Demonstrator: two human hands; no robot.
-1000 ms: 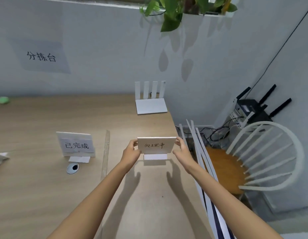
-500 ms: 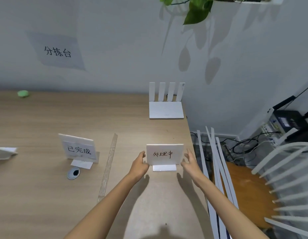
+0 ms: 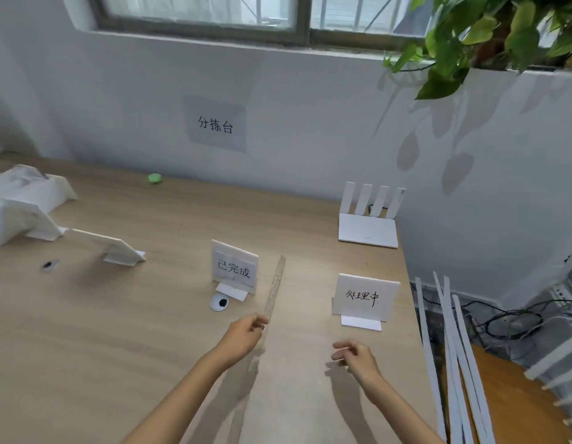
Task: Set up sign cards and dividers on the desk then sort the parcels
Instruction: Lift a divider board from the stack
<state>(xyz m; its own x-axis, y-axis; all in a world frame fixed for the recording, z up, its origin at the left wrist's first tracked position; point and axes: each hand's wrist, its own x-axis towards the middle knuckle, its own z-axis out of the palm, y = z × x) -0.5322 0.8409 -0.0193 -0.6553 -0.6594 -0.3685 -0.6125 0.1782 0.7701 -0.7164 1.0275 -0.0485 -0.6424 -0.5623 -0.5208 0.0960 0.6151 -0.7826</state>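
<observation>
A white sign card [image 3: 364,298] with handwritten characters stands on its base near the desk's right edge, free of both hands. My right hand [image 3: 355,354] hovers in front of it, fingers loosely curled and holding nothing. My left hand [image 3: 246,334] is at the near part of a clear ruler divider [image 3: 275,290], which lies flat on the desk; its loosely curled fingertips reach the ruler's edge. A second sign card [image 3: 235,267] stands left of the ruler. A third card [image 3: 111,246] stands further left, turned away. White parcels [image 3: 19,200] are piled at the far left.
A white router [image 3: 368,232] sits at the back right of the wooden desk [image 3: 118,347]. Two cable holes [image 3: 219,302] [image 3: 49,265] are set into the top, and a small green object [image 3: 155,178] lies by the wall. White strips [image 3: 451,363] lean beside the desk's right edge.
Both hands have let go of the right sign card, which now stands alone. They pulled back toward me, the left one over to the ruler. My view turned left and up.
</observation>
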